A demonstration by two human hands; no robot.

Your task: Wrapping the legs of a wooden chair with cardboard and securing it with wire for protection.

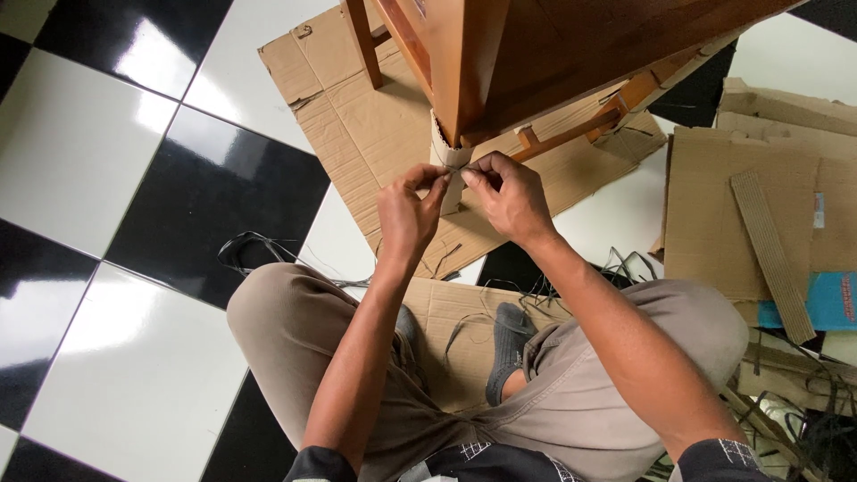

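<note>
Hands at the wooden table leg, seated on the floor.
My left hand and right hand pinch thin strap over cardboard wrap; light, limp, slippery, I judge.

glossy black-and-white tiled floor, scattered cardboard

Left hand, right hand: fingertips pinched together.
</note>
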